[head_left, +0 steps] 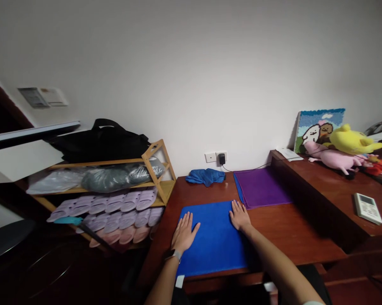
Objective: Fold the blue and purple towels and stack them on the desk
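Observation:
A blue cloth point(214, 237) lies spread flat on the reddish-brown wooden desk point(292, 224), a white tag at its near left corner. My left hand point(184, 233) rests palm down on its left edge, fingers stretched out. On the far right part of the same cloth, my right hand point(240, 214) also lies flat with its fingers extended. Just beyond my right hand is a purple cloth point(263, 187), laid flat with a strip of blue showing at its left side. A crumpled blue cloth point(205, 176) sits at the back of the desk near the wall.
To the left stands a wooden rack point(160, 169) holding slippers point(114, 201), plastic-wrapped items and a black bag point(103, 142). Plush toys point(333, 159), a picture point(321, 127) and a white remote-like device point(368, 208) occupy the raised surface at right. A plugged-in adapter point(222, 159) trails a cable.

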### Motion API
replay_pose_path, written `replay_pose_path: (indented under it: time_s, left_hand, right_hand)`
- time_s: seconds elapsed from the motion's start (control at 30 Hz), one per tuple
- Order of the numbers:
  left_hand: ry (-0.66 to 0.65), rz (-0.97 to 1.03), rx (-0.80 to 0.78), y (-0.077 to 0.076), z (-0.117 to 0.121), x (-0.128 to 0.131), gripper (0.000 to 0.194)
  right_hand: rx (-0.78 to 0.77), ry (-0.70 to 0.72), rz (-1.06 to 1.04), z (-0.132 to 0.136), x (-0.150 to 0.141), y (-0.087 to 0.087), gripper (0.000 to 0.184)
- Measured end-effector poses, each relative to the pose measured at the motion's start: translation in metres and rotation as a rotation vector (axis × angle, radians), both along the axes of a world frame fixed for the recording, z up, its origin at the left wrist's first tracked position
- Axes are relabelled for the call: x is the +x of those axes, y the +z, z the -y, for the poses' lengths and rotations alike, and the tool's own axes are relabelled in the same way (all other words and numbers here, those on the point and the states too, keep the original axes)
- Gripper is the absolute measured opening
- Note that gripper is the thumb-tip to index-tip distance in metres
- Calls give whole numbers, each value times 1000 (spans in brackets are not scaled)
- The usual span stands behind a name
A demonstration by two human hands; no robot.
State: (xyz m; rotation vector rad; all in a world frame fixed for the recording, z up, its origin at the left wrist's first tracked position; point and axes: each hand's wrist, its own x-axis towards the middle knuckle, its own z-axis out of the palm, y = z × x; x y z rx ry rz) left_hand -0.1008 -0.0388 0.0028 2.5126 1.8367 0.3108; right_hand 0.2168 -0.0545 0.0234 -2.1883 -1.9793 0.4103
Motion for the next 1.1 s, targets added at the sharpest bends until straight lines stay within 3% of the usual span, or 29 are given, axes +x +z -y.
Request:
replay_pose_path:
  time_s: [0.17, 0.4, 0.87, 1.0, 1.1]
  left_hand:
    - [-7, -9, -1, 3, 1, 0, 84]
    - [5, 4, -4, -2, -4, -1, 84]
    - [10, -63, -32, -4, -16, -7, 80]
    - [-6, -42, -6, 4, -8, 18, 78]
    - [-136, -17, 36, 8, 9, 59, 72]
  right_hand:
    - [53, -21, -1, 19, -5, 8, 67]
    - [67, 11, -14, 65, -10, -6, 70]
    - [79, 10, -113, 67, -9, 0, 69]
    - [92, 14, -119, 65, -10, -2, 70]
    - [96, 11, -122, 66, -10, -2, 69]
